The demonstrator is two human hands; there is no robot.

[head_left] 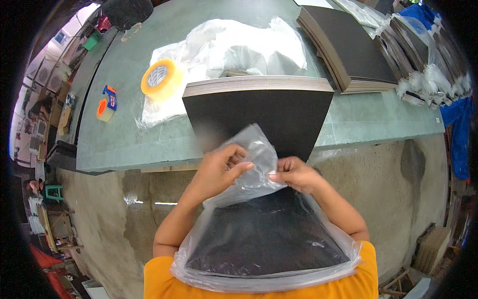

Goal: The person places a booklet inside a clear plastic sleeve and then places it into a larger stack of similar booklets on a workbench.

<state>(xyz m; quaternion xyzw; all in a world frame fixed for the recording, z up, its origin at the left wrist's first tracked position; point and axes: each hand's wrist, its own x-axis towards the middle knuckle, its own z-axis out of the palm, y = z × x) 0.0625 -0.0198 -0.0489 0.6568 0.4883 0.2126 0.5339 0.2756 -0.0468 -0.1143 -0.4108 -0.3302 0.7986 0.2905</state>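
A clear plastic bag [256,154] covers a stack of black sheets [269,234] leaning close against my orange shirt. My left hand [219,169] has its fingers curled on the gathered upper end of the bag, thumb pointing right. On the other side of that end, my right hand [298,175] pinches the plastic between thumb and fingers. Just beyond my hands stands a second black stack [259,109], its pale layered edges facing up, at the table's front edge. The bag hides part of this stack's lower side.
Crumpled clear plastic [214,45] lies on the green table [124,144], with a large tape roll [159,78] on it. A blue tape dispenser [108,98] is at left. More black boards [348,45] and wrapped bundles [423,55] lie at right. A wet patch marks the floor [109,214].
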